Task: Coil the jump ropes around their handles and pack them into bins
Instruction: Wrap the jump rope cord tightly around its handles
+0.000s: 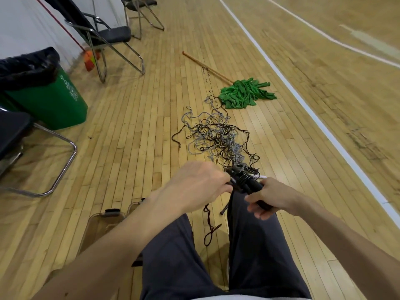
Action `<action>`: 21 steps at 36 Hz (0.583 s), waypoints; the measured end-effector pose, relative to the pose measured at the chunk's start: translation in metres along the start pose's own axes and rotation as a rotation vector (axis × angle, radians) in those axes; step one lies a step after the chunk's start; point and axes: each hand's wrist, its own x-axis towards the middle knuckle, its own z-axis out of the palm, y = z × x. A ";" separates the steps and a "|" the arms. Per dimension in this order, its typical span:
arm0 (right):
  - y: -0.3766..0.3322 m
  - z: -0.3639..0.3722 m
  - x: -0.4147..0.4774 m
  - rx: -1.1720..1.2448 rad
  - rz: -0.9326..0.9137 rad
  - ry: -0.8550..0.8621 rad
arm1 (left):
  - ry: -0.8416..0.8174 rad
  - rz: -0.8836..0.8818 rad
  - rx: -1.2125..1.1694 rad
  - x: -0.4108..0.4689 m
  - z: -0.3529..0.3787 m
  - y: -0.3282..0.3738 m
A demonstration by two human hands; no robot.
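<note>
Head view: black handles (249, 185) are gripped by the right hand (270, 198); the rope (239, 177) wound on them is pinched by the left hand (194, 187). Tangled ropes (218, 137) are strewn ahead on open floor (140, 126); clear bins (104, 226) are set beside the left leg.

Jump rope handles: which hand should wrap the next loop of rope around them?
Probably the left. The left hand pinches the rope beside the coil on the handles, so it can lead the next turn. The right hand grips the handles and is best left steadying them.
</note>
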 end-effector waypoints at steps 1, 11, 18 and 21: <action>-0.002 0.001 -0.002 -0.059 0.031 -0.086 | -0.006 0.017 0.013 0.001 -0.005 -0.002; -0.018 0.028 -0.015 -0.323 0.058 -0.318 | 0.013 0.092 -0.035 0.008 -0.032 -0.025; -0.027 0.051 -0.031 -0.515 0.031 -0.449 | -0.107 -0.022 -0.090 0.019 -0.040 -0.039; -0.032 0.057 -0.042 -0.578 0.001 -0.513 | -0.132 -0.048 -0.160 0.019 -0.037 -0.044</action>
